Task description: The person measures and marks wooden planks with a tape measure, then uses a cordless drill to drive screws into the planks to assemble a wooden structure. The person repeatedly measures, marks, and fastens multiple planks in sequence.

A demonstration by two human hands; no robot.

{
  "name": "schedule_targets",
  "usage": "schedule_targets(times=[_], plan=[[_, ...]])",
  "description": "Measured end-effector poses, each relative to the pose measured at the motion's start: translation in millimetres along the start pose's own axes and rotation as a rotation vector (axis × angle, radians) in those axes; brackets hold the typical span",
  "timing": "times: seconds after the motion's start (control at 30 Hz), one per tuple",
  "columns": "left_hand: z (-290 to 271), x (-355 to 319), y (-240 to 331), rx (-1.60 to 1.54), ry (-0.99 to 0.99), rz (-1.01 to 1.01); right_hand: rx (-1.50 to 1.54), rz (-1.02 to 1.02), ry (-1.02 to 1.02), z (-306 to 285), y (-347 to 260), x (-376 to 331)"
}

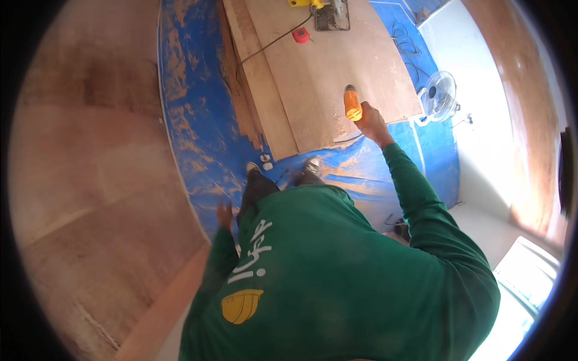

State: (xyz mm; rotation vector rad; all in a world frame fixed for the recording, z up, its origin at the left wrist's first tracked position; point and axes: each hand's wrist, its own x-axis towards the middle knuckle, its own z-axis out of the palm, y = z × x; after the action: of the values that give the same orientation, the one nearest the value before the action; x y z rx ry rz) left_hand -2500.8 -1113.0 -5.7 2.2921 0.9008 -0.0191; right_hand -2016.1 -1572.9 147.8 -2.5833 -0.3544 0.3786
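Observation:
My right hand [373,124] is closed round the handle of an orange power drill [353,104], over the near right part of a plywood sheet [325,72]. The drill's dark front end points away from me. A dark cord shows at the sheet's near edge, below my hand. My left hand [224,214] hangs low by my left leg, over the blue floor sheet. Motion smears its fingers, and I see nothing clearly in it.
A red tape measure [300,35] and a yellow power saw [325,13] with a black cord lie farther up the plywood. A white fan [439,96] stands to the right. Dusty blue sheeting [192,120] covers the floor. Large brown boards [102,150] fill the left side.

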Motion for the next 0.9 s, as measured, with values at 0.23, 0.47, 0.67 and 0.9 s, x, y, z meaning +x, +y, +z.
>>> schedule_targets(times=[0.23, 0.47, 0.67, 0.9], plan=[[-45.0, -103.0, -52.6, -0.19, -0.524, -0.766, -0.204, 0.141, 0.115, 28.1, 48.8, 66.4], [-30.8, -7.3, -27.0, -0.476, -0.609, -0.707, -0.223, 0.279, 0.27, -3.5, -31.3, 141.8], [-71.9, 124.1, -73.7, -0.734, -0.553, -0.661, 0.132, -0.029, 0.454, -68.5, -184.5, 335.2], [-215.0, 244.3, -179.6, -0.944, -0.133, -0.844, -0.051, 0.24, 0.366, -44.3, -177.8, 532.8]])
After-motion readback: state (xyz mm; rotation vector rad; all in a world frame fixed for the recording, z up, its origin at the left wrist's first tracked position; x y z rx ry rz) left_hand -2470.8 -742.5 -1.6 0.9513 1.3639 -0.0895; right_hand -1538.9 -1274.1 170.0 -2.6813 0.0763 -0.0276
